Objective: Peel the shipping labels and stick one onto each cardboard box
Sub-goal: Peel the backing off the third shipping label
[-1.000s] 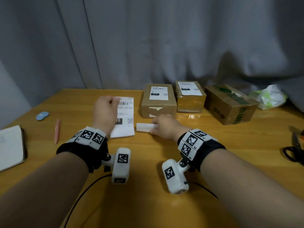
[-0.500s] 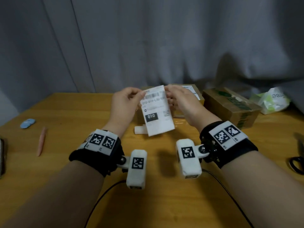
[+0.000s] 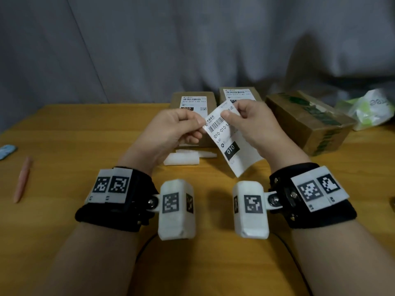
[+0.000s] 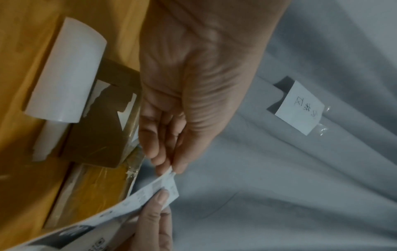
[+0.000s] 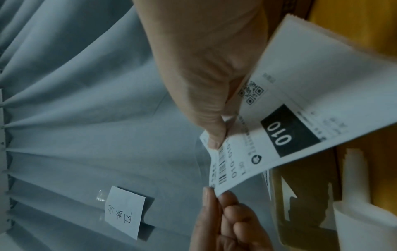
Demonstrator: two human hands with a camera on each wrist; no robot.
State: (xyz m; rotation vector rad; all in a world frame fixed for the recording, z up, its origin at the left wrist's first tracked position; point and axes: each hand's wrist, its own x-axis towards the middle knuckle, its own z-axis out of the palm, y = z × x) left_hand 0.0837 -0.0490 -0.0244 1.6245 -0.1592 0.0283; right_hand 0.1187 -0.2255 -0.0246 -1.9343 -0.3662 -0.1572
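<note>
A white shipping label (image 3: 230, 144) printed "010", with a barcode, hangs tilted in the air above the table. My left hand (image 3: 198, 123) pinches its upper left corner and my right hand (image 3: 229, 114) pinches its top edge. The left wrist view shows my left hand (image 4: 171, 167) nipping the label (image 4: 148, 193) by its very tip. In the right wrist view my right hand's thumb (image 5: 216, 135) presses on the label (image 5: 300, 110). Behind stand two labelled cardboard boxes (image 3: 193, 102) (image 3: 239, 94) and an unlabelled brown box (image 3: 307, 124) with green print.
Curled white backing strips (image 3: 181, 160) lie on the wooden table (image 3: 106, 129) in front of the boxes. A pink pen (image 3: 21, 178) and a blue object (image 3: 6, 150) lie at the left. A green-white plastic bag (image 3: 372, 110) sits far right, against the grey curtain (image 3: 192, 50).
One second ago the label lay on the table under my left hand while my right touched a backing strip. Both hands have since lifted the label and now hold it tilted nearer to me.
</note>
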